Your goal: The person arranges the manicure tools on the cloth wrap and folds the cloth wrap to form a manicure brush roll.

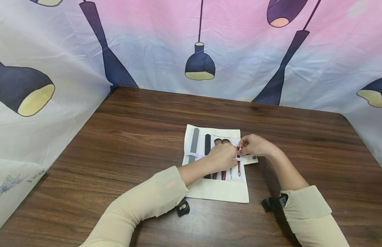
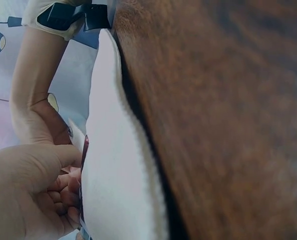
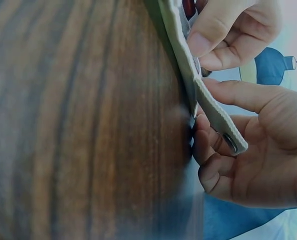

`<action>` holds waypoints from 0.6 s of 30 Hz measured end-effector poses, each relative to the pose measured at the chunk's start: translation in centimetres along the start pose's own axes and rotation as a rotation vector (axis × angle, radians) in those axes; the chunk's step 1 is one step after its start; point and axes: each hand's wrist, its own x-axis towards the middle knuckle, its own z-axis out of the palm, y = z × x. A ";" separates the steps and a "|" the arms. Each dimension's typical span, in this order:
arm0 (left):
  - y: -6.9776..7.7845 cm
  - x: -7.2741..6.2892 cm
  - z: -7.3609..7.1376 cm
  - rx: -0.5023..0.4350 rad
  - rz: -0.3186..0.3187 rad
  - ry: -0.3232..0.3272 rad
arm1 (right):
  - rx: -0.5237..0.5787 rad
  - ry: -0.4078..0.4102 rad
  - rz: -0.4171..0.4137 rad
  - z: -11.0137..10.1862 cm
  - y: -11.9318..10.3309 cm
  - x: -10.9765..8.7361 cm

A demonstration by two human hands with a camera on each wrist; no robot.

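Observation:
A white fabric roll-up pouch (image 1: 215, 192) lies unfolded on the table. Under its elastic band (image 1: 238, 159) sit a grey nail file (image 1: 194, 140), a black file (image 1: 207, 144), two makeup brushes (image 1: 223, 175) with dark bristles and red handles, and a thin silvery tool (image 1: 231, 173). A slim red tool (image 1: 239, 168) lies at the right end. My left hand (image 1: 222, 156) reaches across the pouch, thumb and fingers pinching at the band beside the red tool. With thumb and fingertips, my right hand (image 1: 256, 144) pinches the red tool's upper end at the pouch's right edge.
A short fabric tab (image 1: 252, 159) with a metal snap sticks out from the pouch's right side. Dark wood table (image 1: 141, 120) surrounds the pouch. Behind it hangs a cloth (image 1: 166, 58) printed with lamps. Black wrist cameras (image 1: 182, 208) are worn at both sleeves.

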 end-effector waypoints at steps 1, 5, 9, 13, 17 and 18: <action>0.0 0.0 0.0 0.000 -0.001 -0.002 | -0.002 0.000 0.001 0.0 -0.1 0.0; -0.1 0.0 -0.1 0.001 -0.007 -0.014 | -0.018 0.008 0.011 0.1 -0.4 0.0; -0.1 -0.1 0.1 0.021 0.001 -0.004 | -0.032 0.023 0.019 0.2 -0.4 0.1; 0.2 -0.6 0.3 0.049 0.023 -0.005 | -0.035 0.031 0.032 0.6 -0.1 0.0; 0.2 -1.5 -0.2 0.071 0.055 0.012 | -0.034 0.041 0.031 0.8 0.4 -0.5; 0.0 -1.8 -0.5 0.069 0.060 0.022 | -0.047 0.054 0.026 0.8 0.5 -0.7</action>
